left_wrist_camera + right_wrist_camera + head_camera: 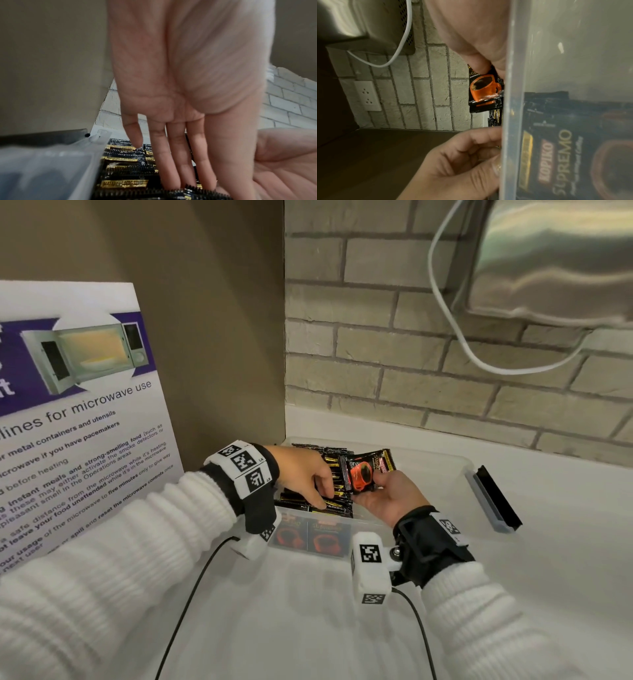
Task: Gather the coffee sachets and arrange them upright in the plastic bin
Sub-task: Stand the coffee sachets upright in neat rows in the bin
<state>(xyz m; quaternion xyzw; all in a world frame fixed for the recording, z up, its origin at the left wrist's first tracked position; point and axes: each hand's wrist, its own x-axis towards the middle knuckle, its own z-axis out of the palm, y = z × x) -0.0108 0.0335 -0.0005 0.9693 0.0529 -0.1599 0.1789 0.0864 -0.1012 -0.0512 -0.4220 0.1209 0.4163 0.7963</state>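
Note:
A clear plastic bin [442, 463] stands on the white counter against the corner. Several black-and-gold coffee sachets [337, 503] stand upright in its left part, and their serrated tops [123, 157] show in the left wrist view. My left hand [322, 491] reaches into the bin with straight fingers [178, 162] touching the sachet tops. My right hand [387, 491], palm up over the bin, pinches one black sachet with an orange cup [361, 474] between thumb and fingers. In the right wrist view this sachet [483, 89] shows beside the bin wall [511, 94].
A microwave-guidelines poster [85, 405] leans against the left wall. A steel appliance [555, 258] with a white cable [455, 313] hangs on the brick wall. A grey-and-black bin clip [493, 498] lies right of the bin. Wrist-camera cables run over the counter's near part.

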